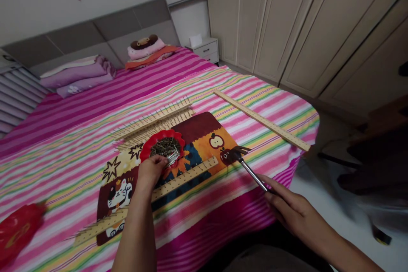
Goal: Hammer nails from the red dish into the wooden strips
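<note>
Strip is slanting under left forearm toward hammer | left hand, nearer, is bunching fingertips at nails, hold unclear | right hand is gripping hammer

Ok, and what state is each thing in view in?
Claw hammer: gripped in the right hand
Red scalloped bowl: holding loose nails
Left hand: at the nails
Far wooden strips: studded with nails
Near wooden strip: nails protruding
Rightmost wooden strip: lying flat
Wardrobe doors: closed
Lilac blankets: folded, stacked
Nightstand drawers: shut

Home bedroom, striped bed, grey headboard, folded bedding, nightstand, tall pale doors, probably a wardrobe's.
</note>
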Motion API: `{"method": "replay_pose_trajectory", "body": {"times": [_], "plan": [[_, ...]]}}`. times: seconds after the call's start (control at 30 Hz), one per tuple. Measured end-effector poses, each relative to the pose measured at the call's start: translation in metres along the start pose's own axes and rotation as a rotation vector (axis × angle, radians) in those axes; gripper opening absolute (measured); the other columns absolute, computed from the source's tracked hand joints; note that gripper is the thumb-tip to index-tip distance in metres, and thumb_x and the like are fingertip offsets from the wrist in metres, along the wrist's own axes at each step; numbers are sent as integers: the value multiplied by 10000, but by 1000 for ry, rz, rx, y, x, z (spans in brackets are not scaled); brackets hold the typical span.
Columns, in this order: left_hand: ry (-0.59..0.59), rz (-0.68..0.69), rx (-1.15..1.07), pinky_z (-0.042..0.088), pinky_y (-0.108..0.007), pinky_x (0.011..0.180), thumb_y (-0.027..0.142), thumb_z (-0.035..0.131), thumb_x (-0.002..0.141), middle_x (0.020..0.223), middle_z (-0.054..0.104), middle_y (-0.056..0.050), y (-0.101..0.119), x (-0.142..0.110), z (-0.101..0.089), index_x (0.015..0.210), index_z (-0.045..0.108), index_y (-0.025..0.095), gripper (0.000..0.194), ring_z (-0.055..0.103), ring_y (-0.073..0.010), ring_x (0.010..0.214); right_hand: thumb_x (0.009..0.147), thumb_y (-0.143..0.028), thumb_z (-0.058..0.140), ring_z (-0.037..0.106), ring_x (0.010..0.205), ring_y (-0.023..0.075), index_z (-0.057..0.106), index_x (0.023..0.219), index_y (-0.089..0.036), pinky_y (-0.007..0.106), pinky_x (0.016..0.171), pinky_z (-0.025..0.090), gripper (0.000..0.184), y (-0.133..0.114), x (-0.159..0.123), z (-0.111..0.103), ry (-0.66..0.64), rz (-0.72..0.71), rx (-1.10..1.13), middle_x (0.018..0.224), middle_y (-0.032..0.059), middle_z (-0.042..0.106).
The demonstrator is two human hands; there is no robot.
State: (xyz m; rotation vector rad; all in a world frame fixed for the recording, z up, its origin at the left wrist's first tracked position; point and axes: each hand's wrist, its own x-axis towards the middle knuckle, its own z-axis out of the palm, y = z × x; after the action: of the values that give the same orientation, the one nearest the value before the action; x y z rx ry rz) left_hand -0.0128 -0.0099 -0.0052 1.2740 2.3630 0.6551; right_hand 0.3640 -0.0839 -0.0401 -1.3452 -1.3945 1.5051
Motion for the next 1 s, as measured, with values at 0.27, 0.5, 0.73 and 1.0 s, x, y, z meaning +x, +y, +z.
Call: {"method": "replay_pose_trajectory", "body": {"times": [0.27, 0.5, 0.73, 1.0], "plan": [[26, -114, -732, 448, -249, 549, 369, 765, 430, 600, 631, 21, 4, -25, -14, 856, 637, 162, 490, 555, -113, 537, 860, -490, 528, 411, 495, 134, 522, 1366, -203, 231, 452, 379, 581, 1, -3, 1, -6, 29, 4, 598, -33, 482], [-144, -148, -872, 486, -241, 599, 313, 781, 455, 717, 699, -54, 11, -62, -9, 771, 708, 126, 375, 597, -113, 613, 872, -426, 514, 325, 457, 123, 527, 1358, -177, 221, 397, 269, 546, -14, -7, 6, -9, 31, 4, 536, -58, 377], [-121, -53, -789, 518, -276, 626, 405, 824, 464, 708, 698, -43, 27, -82, 4, 792, 739, 153, 423, 597, -129, 622, 890, -386, 483, 314, 421, 109, 504, 1371, -165, 222, 377, 216, 530, -20, -10, 9, 2, 37, -43, 510, -82, 318], [-10, -120, -870, 553, -287, 594, 373, 780, 516, 777, 696, -26, 30, -97, 55, 823, 708, 156, 383, 626, -140, 651, 865, -405, 518, 342, 440, 112, 541, 1341, -164, 214, 398, 297, 534, -17, -7, 7, -30, 21, -53, 507, -67, 396]]}}
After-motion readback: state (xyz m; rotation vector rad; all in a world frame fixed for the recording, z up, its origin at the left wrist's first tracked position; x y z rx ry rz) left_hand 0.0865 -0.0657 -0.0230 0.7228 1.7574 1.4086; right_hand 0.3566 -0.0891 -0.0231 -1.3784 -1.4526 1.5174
